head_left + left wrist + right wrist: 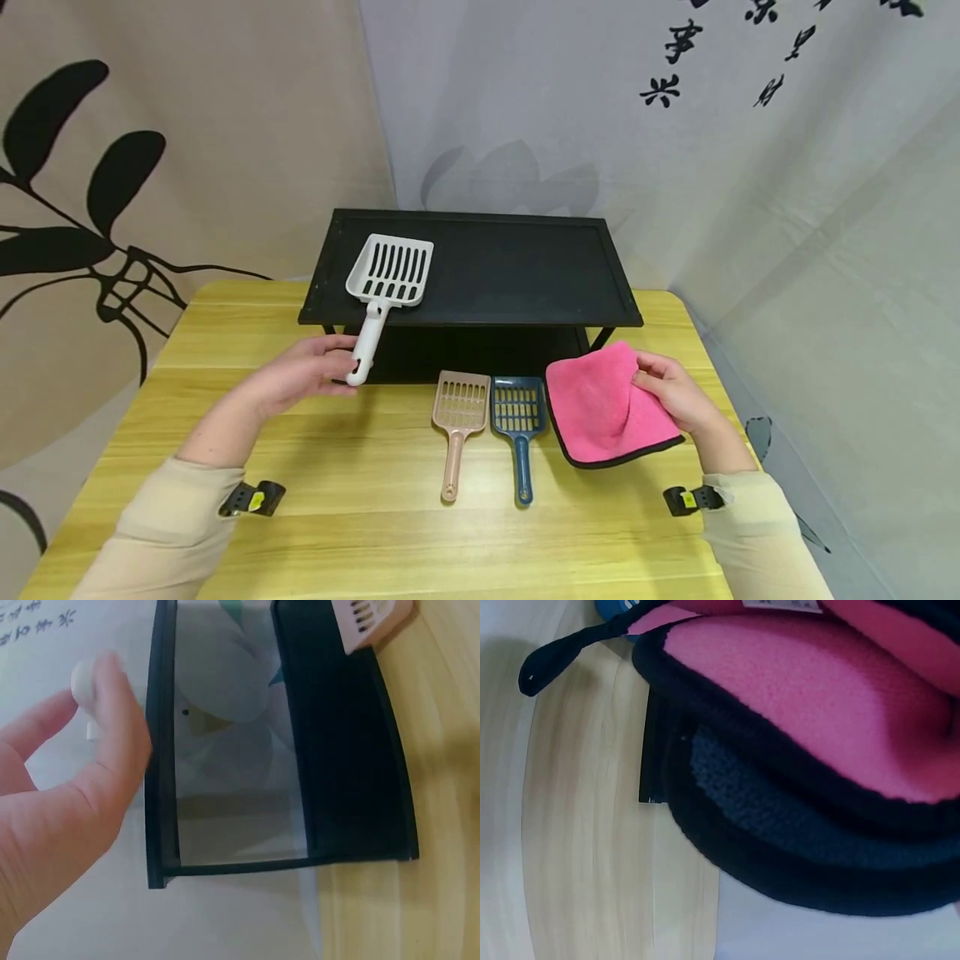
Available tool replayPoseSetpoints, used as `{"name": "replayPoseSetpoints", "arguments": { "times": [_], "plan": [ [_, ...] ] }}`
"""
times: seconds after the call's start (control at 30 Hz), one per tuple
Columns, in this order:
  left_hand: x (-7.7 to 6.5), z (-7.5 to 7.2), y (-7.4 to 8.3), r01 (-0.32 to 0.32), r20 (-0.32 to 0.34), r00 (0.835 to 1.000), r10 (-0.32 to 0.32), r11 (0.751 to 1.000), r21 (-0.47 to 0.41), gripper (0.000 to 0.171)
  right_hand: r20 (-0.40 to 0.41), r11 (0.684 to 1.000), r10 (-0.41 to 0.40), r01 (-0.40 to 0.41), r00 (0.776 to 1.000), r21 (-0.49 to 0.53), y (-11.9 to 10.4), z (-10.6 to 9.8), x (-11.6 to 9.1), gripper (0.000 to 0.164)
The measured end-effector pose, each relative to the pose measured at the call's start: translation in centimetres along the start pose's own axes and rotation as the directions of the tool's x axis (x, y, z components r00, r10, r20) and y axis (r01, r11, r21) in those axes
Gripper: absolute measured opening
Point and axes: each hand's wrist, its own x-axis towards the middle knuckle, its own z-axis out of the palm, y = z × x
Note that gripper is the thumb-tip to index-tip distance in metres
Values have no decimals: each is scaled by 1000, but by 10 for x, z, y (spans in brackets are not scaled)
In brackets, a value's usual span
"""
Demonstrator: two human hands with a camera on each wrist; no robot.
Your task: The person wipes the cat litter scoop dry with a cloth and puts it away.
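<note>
My left hand (315, 367) grips a white litter scoop (388, 271) by the end of its handle, with the slotted head tilted up in front of the black shelf (487, 267). In the left wrist view, the fingers (112, 735) curl about the white handle (84, 684). My right hand (671, 387) pinches a pink cloth (600, 404) with black edging, which hangs over the table's right side. In the right wrist view the cloth (802, 690) fills much of the picture, its dark grey underside and a hanging loop showing; the hand is mostly hidden there.
On the wooden table (375, 533), a beige litter scoop (461, 408) and a blue litter scoop (519, 408) lie side by side before the two-tier shelf, handles toward me. A printed curtain (495, 100) hangs behind the table.
</note>
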Motion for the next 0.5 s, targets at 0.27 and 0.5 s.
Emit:
{"name": "replayPoseSetpoints", "arguments": {
  "times": [0.27,0.5],
  "plan": [
    [10,3,-1,-47,-30,999,44,995,-89,60,-11,999,27,-27,1000,19,4,0,-1,35],
    [21,7,4,-61,-160,986,42,991,-118,62,-17,1000,26,-26,1000,-6,7,0,-2,36]
  ]
}}
